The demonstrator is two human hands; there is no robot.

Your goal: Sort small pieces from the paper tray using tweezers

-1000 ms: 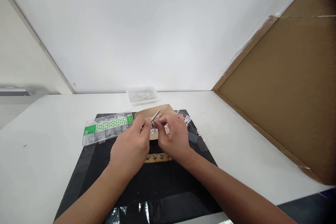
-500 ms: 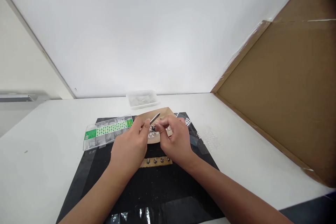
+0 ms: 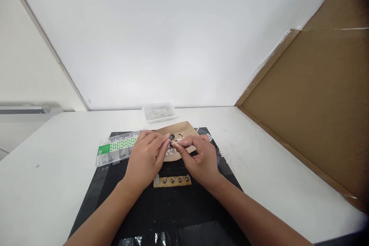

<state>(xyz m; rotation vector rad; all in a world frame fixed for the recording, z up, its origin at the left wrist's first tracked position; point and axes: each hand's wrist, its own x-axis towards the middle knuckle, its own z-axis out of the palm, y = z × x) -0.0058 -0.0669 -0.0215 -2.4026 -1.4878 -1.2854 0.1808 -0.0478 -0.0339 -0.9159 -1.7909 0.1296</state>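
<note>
My left hand [image 3: 145, 155] is closed in a pinch on a nail file [image 3: 172, 137], whose dark rounded end shows above the fingertips. The rest of the file is hidden by the fingers. Opposite it, my right hand [image 3: 200, 157] pinches thumb to forefinger around something too small to make out. The fingertips of both hands nearly meet over a brown paper tray [image 3: 184, 126] with small pale pieces and dark bits in it. Nearer to me lies a tan strip [image 3: 172, 181] bearing a row of several metal studs, with a translucent nail tip [image 3: 157, 179] at its left end.
A clear compartment case [image 3: 115, 149] with a green label lies left of the tray on a black mat [image 3: 173, 215]. Behind stands a translucent white tub [image 3: 160, 113]. Small white stickers [image 3: 235, 157] are on the table at right, near a cardboard panel [image 3: 311, 115].
My left hand has turned the nail file, so its dark flat end shows instead of its pale edge. Both hands have come closer together. The view has shifted slightly, uncovering more of the studded strip.
</note>
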